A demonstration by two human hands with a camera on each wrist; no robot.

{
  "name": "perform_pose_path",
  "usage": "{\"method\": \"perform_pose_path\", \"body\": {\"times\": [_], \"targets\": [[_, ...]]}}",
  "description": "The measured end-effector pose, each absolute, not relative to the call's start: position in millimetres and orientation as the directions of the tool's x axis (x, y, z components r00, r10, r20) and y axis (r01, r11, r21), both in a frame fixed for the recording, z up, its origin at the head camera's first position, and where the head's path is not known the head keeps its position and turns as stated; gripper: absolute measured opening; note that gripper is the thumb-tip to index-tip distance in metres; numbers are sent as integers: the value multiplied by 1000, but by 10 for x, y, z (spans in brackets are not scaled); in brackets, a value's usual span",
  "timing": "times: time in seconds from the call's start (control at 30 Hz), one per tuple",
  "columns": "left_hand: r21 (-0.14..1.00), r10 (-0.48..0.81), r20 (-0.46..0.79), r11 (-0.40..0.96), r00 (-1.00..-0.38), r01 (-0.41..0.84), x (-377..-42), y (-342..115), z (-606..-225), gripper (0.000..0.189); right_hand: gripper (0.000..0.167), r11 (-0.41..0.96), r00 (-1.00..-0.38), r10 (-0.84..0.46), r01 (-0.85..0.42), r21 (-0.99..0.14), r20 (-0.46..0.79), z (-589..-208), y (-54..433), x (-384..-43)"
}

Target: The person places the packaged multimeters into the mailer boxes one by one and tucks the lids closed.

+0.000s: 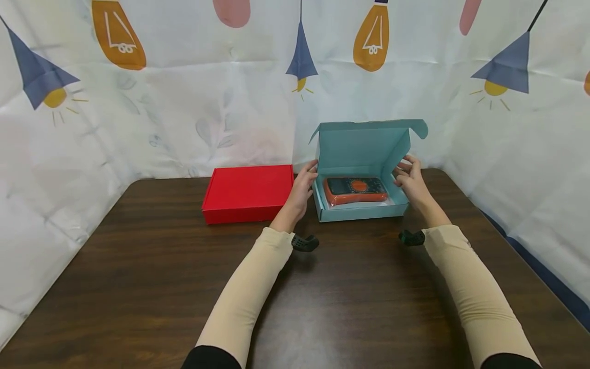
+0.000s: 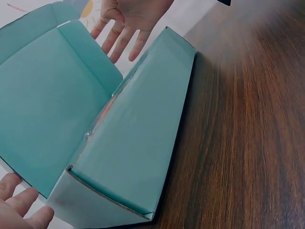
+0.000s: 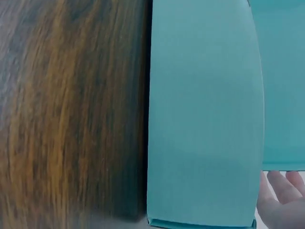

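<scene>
A teal cardboard box (image 1: 364, 211) stands on the table with its lid (image 1: 361, 143) raised. Inside lies an orange pack (image 1: 338, 198) with a dark label and clear plastic around it. My left hand (image 1: 299, 189) is at the box's left side, and its fingers (image 2: 21, 202) are loosely bent beside the wall. On the opposite side, my right hand (image 1: 412, 182) is beside the right wall and the lid's side flap, fingers spread in the left wrist view. Whether either hand touches the cardboard is hard to tell. Neither grips anything visible.
Left of the teal box lies a closed red box (image 1: 251, 192), close to my left forearm. Both boxes stand toward the far edge of the dark wooden table (image 1: 152, 287). Behind it hangs a white patterned cloth (image 1: 184, 102).
</scene>
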State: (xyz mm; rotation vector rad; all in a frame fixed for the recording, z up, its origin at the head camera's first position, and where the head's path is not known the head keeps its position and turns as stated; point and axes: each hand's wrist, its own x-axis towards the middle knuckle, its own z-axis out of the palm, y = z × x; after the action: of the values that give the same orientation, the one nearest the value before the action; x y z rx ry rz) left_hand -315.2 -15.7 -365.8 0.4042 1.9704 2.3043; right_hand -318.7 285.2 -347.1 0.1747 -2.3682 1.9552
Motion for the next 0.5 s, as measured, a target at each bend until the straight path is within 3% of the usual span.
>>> {"method": "perform_pose_path", "body": {"times": [0.5], "targets": [[985,261,152,-125,-953,123,-3144,-204,-3660,61,67,283,-982,-76,-190,-940,175,-3495,2988,-3152]]}}
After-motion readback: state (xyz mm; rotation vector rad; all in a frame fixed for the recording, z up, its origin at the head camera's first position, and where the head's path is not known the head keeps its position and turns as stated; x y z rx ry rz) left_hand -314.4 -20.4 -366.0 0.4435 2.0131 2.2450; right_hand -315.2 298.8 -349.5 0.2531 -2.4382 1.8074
